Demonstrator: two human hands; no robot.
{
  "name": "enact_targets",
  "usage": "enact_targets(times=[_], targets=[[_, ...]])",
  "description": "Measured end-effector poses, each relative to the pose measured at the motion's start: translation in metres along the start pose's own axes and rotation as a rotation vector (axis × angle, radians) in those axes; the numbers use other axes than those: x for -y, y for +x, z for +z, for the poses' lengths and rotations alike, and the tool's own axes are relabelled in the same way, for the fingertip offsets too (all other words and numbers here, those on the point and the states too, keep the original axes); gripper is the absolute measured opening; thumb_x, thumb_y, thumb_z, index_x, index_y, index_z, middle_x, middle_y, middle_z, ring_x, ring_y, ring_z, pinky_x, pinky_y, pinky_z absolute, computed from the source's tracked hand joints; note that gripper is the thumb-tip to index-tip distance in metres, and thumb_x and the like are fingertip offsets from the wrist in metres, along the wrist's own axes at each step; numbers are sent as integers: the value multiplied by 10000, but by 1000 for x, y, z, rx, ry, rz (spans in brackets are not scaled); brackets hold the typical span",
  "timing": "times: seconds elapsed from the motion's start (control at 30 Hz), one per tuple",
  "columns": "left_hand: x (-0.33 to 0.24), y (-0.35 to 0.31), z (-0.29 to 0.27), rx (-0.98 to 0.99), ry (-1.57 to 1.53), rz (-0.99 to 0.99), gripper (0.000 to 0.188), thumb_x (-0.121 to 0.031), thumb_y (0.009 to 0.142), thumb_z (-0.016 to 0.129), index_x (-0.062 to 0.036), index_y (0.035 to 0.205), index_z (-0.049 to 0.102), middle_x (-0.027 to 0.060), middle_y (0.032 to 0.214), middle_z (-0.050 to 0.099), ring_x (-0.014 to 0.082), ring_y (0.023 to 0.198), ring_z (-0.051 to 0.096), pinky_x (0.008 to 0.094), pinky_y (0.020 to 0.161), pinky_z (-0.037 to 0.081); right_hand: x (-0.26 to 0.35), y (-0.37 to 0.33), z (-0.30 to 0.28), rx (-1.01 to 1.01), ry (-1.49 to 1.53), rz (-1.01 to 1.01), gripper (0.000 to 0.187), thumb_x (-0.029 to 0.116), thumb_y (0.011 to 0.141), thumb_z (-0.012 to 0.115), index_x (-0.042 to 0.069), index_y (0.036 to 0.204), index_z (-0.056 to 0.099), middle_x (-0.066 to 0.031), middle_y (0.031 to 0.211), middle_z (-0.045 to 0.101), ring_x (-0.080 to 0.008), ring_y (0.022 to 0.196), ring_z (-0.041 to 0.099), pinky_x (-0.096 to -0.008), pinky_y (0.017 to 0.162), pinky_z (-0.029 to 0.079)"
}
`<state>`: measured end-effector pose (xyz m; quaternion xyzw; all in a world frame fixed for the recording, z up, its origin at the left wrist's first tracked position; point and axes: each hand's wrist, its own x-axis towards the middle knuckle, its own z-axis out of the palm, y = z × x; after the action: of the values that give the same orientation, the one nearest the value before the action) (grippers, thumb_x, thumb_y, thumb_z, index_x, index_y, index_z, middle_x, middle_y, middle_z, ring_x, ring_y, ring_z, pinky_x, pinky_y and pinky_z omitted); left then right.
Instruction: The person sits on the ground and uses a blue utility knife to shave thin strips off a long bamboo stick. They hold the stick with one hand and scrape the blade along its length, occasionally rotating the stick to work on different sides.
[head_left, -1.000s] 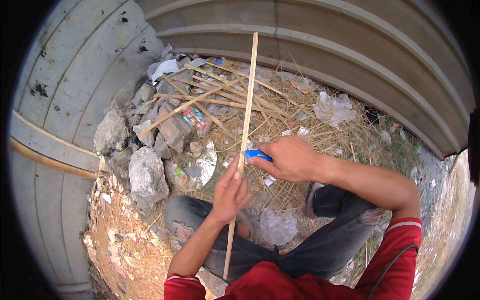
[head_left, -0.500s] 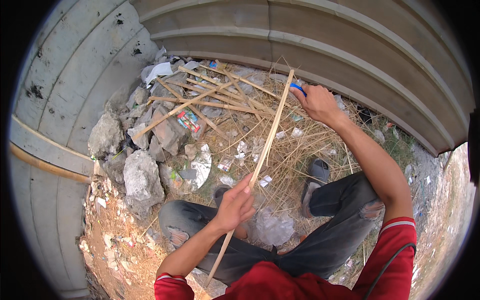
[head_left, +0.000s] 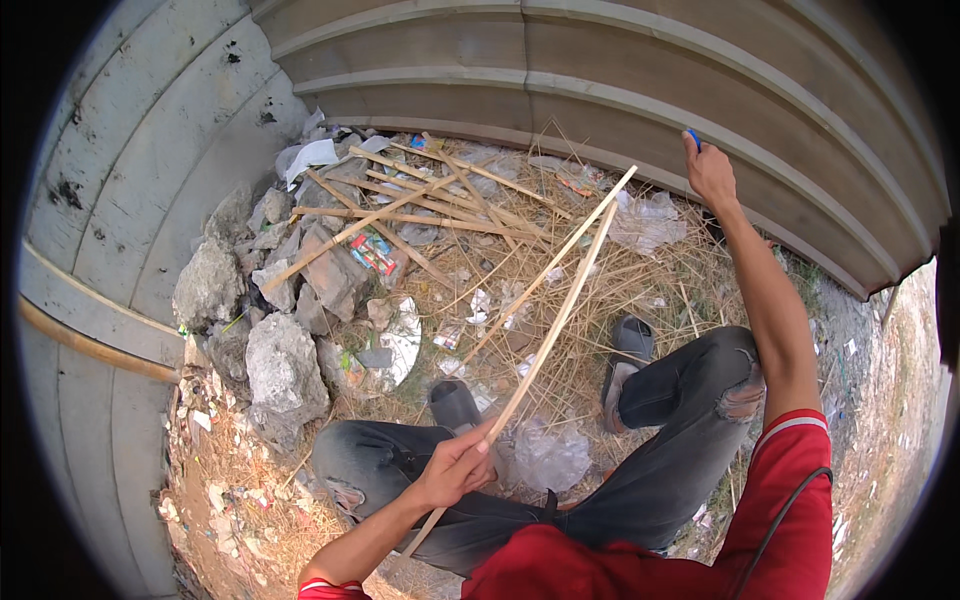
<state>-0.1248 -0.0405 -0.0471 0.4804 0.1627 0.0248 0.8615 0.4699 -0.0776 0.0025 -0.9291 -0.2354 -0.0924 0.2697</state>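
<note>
My left hand [head_left: 455, 470] is closed around a long pale bamboo strip [head_left: 547, 345], whose lower end runs back past my leg. The strip slants up and to the right over the littered ground. Close to its far end a thinner strip [head_left: 548, 268] splits away or crosses it; I cannot tell if they are joined. My right hand [head_left: 711, 175] is raised at the far right, apart from the strip. It is closed on a small blue tool [head_left: 692, 138], and only a bit of blue shows beyond the fingers.
Several bamboo strips [head_left: 400, 215] lie crisscrossed on rubble at the back left, beside grey rocks [head_left: 285, 365]. Thin shavings [head_left: 640, 290] cover the ground before me. A corrugated metal wall [head_left: 620, 75] and a pale panel wall [head_left: 150, 150] close in the space. Crumpled clear plastic [head_left: 550, 455] lies between my legs.
My right hand has swung up and right, away from the strip, with the blue tool. The left hand has dropped slightly, and the thinner strip now stands farther from the main one.
</note>
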Motion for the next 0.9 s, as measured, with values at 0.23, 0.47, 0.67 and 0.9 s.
enact_targets(times=[0.23, 0.47, 0.67, 0.9], targets=[[-26, 47, -14, -187, -87, 185, 513, -156, 1086, 420, -85, 1573, 273, -32, 591, 343, 43, 457, 276, 219, 439, 279, 2, -64, 6, 373, 316, -209, 619, 593, 981, 508, 4, 823, 607, -103, 576, 550, -256, 531, 510, -370, 538, 415], [-54, 71, 8, -181, -121, 103, 521, -208, 1080, 414, -86, 1566, 269, -39, 549, 333, 61, 412, 291, 216, 426, 278, 126, -171, -40, 651, 717, -486, 541, 516, 997, 542, 29, 769, 596, -29, 502, 453, -213, 435, 447, -376, 482, 387], [-59, 114, 31, -171, -25, 182, 470, -225, 1084, 398, -88, 1528, 325, -51, 543, 316, 53, 416, 274, 197, 429, 271, 141, -213, -61, 855, 321, -768, 488, 450, 988, 544, 5, 842, 680, -244, 694, 652, -449, 681, 655, -535, 656, 518], [-59, 124, 32, -210, -67, 166, 445, -227, 1087, 395, -70, 1502, 362, -68, 551, 300, 40, 422, 249, 194, 434, 265, 131, -227, -48, 869, 295, -819, 497, 487, 983, 543, 23, 952, 721, -225, 648, 642, -441, 653, 658, -525, 642, 535]])
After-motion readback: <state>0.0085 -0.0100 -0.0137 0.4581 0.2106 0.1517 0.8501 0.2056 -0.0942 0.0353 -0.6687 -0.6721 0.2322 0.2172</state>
